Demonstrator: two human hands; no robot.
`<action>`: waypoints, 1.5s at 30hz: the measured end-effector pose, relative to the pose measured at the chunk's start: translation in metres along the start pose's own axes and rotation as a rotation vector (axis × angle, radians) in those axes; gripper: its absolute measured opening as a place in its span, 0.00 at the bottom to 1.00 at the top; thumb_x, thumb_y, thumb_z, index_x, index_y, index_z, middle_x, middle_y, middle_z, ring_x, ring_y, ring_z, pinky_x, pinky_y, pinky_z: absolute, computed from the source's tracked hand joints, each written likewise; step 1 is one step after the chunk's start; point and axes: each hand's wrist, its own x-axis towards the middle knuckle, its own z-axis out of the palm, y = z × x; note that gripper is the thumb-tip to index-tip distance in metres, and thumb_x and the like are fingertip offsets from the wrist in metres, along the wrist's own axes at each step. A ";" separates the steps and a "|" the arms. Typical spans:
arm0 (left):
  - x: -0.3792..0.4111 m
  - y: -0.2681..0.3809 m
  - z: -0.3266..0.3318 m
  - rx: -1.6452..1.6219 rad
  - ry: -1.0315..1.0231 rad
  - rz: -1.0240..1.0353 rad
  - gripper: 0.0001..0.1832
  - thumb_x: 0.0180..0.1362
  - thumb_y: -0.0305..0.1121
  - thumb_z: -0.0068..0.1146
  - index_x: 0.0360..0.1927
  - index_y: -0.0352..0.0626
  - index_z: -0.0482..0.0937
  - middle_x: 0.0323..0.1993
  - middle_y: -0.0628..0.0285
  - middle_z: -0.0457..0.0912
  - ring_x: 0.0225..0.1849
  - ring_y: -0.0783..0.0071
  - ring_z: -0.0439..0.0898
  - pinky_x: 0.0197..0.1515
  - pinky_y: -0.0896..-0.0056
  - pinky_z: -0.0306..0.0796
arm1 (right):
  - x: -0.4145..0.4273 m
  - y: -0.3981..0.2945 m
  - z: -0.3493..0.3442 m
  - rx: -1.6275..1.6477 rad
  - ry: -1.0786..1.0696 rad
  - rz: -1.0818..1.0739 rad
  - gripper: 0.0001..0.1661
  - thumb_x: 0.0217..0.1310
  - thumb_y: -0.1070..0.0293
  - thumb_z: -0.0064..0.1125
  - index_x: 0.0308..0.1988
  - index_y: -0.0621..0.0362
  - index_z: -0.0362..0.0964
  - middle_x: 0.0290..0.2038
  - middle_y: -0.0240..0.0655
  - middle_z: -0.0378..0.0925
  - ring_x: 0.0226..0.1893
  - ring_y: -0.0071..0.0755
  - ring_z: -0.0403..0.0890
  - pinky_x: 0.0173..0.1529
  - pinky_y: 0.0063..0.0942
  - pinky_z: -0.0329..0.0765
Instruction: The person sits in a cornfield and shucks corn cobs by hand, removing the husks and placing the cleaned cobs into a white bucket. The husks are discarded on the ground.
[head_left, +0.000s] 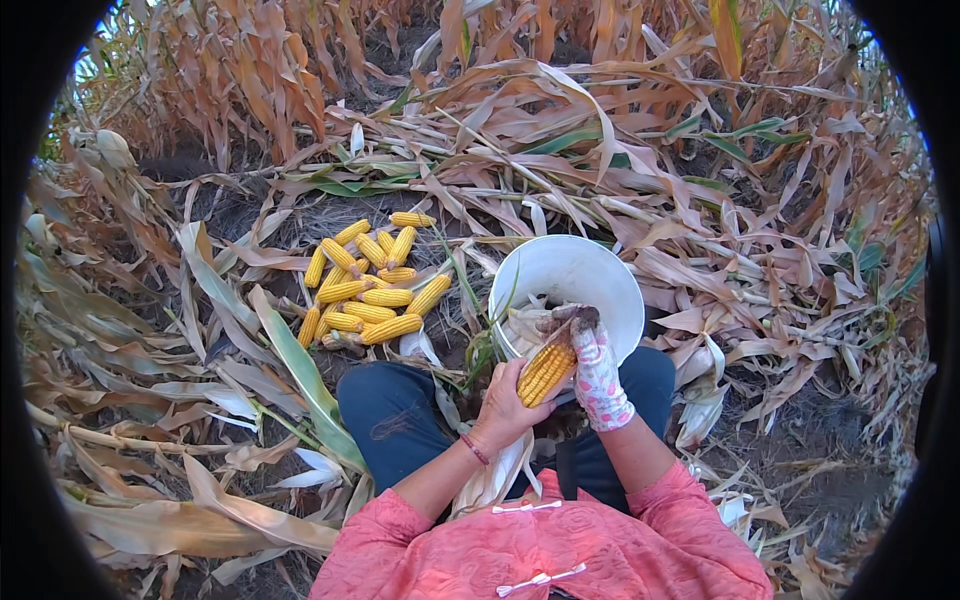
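Note:
A yellow ear of corn (546, 373) lies between my hands, tilted, with brown silk at its far tip. My bare left hand (504, 401) grips the ear's near part from the left. On my right hand (598, 375) is a white glove with a pink pattern; its dark-soiled fingertips hold the silk and husk at the tip. Just beyond my hands stands a white plastic bucket (568, 259), its mouth facing me, with pale husks (525, 322) showing inside. Part of the bucket is hidden behind my hands. Loose husk (491, 476) hangs below the ear, over my lap.
Several husked yellow ears (375, 292) are heaped on the ground left of the bucket. Flattened dry cornstalks (525, 172) lie beyond it, and standing stalks (247, 82) rise at the back. A long green-striped leaf (304, 375) lies beside my left knee (386, 409).

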 end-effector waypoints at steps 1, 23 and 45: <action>0.001 0.001 -0.001 0.012 0.018 0.008 0.38 0.37 0.38 0.70 0.53 0.37 0.66 0.42 0.51 0.72 0.45 0.55 0.74 0.50 0.64 0.68 | -0.003 0.000 0.002 0.000 0.000 -0.003 0.24 0.64 0.52 0.52 0.50 0.58 0.66 0.45 0.35 0.74 0.45 0.30 0.76 0.51 0.29 0.72; 0.016 -0.006 -0.022 -0.884 -0.416 -0.078 0.41 0.49 0.37 0.66 0.63 0.36 0.57 0.54 0.62 0.69 0.55 0.75 0.70 0.60 0.72 0.62 | 0.000 -0.017 0.015 0.275 -0.135 0.100 0.21 0.62 0.63 0.54 0.52 0.58 0.66 0.48 0.39 0.74 0.48 0.31 0.76 0.53 0.31 0.74; 0.018 -0.001 -0.026 -1.131 0.195 -0.006 0.38 0.53 0.48 0.60 0.59 0.35 0.58 0.51 0.53 0.72 0.50 0.66 0.75 0.54 0.65 0.69 | -0.004 -0.009 0.023 0.464 -0.076 0.196 0.10 0.64 0.61 0.52 0.38 0.56 0.70 0.27 0.27 0.73 0.22 0.22 0.72 0.24 0.21 0.71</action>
